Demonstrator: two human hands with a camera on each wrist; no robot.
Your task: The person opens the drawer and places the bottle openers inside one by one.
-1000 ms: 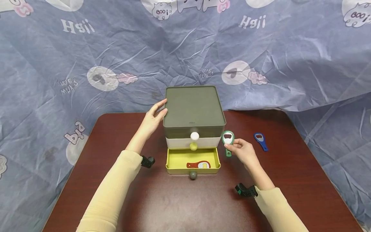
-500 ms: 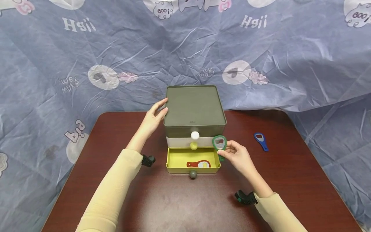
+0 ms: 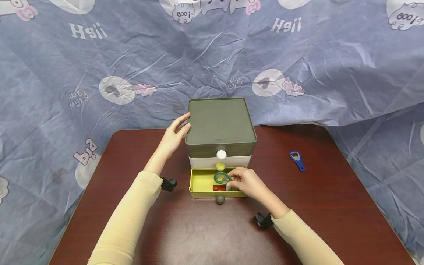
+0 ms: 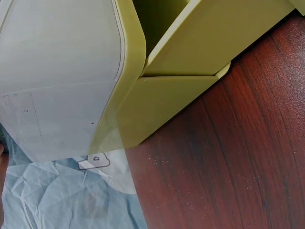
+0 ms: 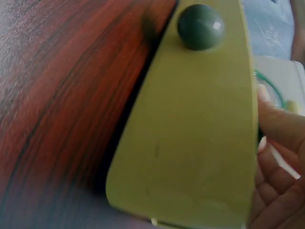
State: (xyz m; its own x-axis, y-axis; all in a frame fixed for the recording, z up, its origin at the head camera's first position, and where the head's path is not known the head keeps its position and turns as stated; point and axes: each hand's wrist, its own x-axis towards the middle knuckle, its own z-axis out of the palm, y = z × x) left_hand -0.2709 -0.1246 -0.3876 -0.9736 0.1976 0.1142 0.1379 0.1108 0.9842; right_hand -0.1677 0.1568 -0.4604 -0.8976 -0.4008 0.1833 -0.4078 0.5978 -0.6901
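A small drawer cabinet (image 3: 221, 123) has a grey-green top, and its lowest yellow drawer (image 3: 200, 181) is pulled out. My left hand (image 3: 173, 135) touches the cabinet's left side with its fingers extended. My right hand (image 3: 250, 183) is over the open drawer and pinches a green bottle opener (image 3: 217, 178) by its handle, its round head pointing left. Below that lies a red bottle opener (image 3: 218, 188) on the drawer floor, partly covered by my fingers. In the right wrist view, the drawer front (image 5: 190, 124) hides most of the green opener.
A blue bottle opener (image 3: 296, 159) lies on the dark red table (image 3: 205, 235), right of the cabinet. The drawer has a grey round knob (image 3: 220, 199). White (image 3: 221, 154) and yellow (image 3: 220, 166) knobs sit above. A printed blue cloth (image 3: 165, 66) hangs behind.
My right hand has moved left with the green bottle opener, from beside the cabinet to over the open drawer. The opener's head has tipped leftward. My left hand stays at the cabinet's side.
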